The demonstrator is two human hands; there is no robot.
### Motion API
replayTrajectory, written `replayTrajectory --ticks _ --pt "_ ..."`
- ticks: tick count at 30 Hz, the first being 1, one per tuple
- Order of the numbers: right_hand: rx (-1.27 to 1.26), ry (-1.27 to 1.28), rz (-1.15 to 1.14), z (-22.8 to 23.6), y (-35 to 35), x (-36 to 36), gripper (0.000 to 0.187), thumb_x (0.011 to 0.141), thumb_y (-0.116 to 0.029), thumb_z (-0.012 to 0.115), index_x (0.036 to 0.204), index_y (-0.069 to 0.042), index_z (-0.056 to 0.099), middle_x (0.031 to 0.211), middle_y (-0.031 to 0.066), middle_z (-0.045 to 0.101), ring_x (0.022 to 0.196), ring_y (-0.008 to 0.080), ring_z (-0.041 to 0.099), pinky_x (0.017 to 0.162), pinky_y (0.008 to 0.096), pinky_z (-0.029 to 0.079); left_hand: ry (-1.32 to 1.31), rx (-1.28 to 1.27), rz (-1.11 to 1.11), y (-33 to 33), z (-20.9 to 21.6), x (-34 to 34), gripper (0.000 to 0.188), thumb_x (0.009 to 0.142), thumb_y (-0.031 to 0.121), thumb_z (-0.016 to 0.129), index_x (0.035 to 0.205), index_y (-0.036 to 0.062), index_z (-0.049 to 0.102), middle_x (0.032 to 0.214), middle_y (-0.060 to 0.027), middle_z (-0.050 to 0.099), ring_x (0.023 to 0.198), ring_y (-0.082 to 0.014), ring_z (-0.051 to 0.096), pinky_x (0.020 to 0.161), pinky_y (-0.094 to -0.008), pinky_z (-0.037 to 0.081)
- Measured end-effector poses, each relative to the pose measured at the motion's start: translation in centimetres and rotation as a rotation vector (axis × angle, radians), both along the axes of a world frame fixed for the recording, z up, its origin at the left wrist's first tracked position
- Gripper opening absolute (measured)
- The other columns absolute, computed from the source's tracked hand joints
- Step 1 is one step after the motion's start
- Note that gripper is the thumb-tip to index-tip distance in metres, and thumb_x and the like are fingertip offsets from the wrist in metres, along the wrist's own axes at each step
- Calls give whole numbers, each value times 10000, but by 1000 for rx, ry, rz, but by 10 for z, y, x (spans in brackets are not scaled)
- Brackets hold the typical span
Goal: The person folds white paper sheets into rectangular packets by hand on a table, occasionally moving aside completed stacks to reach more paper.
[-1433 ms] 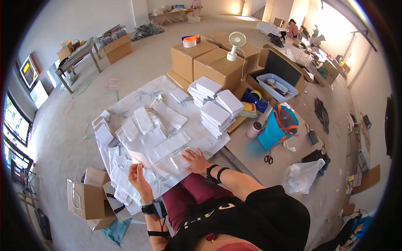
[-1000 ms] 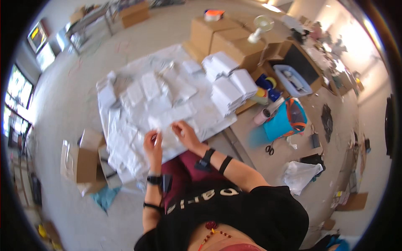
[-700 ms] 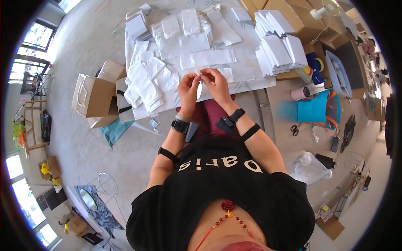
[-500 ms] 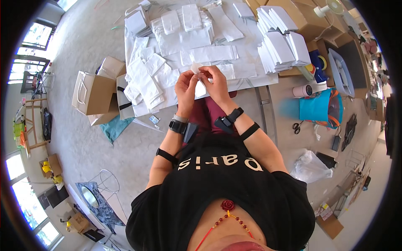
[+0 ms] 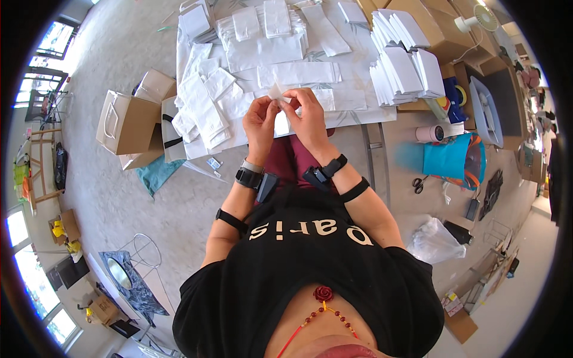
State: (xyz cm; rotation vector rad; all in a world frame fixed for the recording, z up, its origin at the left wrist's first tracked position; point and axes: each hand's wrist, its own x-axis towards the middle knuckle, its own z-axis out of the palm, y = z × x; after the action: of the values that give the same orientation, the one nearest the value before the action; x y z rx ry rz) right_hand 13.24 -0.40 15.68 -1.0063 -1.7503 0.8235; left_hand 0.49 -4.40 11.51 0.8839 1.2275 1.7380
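Note:
My left hand [image 5: 261, 121] and my right hand [image 5: 308, 118] are raised side by side above my lap, both pinching a small white folded paper piece [image 5: 276, 92] between the fingertips. Beyond them a white sheet [image 5: 358, 65] lies on the floor, covered with several flat white paper bags [image 5: 298, 73]. Black bands and a watch sit on both wrists.
A stack of folded white bags [image 5: 401, 62] rests on cardboard boxes [image 5: 439, 27] at the upper right. Brown paper carrier bags [image 5: 124, 122] stand to the left. A teal bag [image 5: 444, 158], scissors [image 5: 419, 184], a tape roll [image 5: 428, 133] and a clear plastic bag [image 5: 439, 241] lie on the right.
My hands lifted off the sheet and came together in front of me, holding the small paper piece. The view tilted down toward my body.

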Motion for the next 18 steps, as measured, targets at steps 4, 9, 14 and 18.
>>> replayTrajectory --ticks 4,9,14,18 --pt "1 10 39 2 0 0 165 956 -43 706 1109 4 666 1047 137 681 847 259 714 746 347 570 67 -21 12 -1 2 1 157 1033 69 661 1139 -46 674 1023 -55 740 935 -89 682 837 -248 557" --pt "-25 22 31 2 0 -1 156 955 -45 717 1095 10 673 1007 114 725 850 212 722 773 321 569 141 -41 37 0 -1 -1 153 1019 80 680 1107 -44 696 974 -53 747 889 -84 683 806 -252 563" --pt "-45 38 38 2 1 1 158 958 -68 715 1094 4 678 1004 141 725 876 268 733 741 343 580 286 -59 61 1 2 -2 150 990 72 699 1092 -37 719 932 -78 759 861 -100 699 801 -267 571" --pt "-17 -3 27 4 2 4 148 954 -66 716 1079 3 676 997 137 728 862 268 737 727 354 587 453 -37 114 1 8 0 150 961 62 722 1081 -29 728 916 -105 768 831 -128 719 781 -287 574"
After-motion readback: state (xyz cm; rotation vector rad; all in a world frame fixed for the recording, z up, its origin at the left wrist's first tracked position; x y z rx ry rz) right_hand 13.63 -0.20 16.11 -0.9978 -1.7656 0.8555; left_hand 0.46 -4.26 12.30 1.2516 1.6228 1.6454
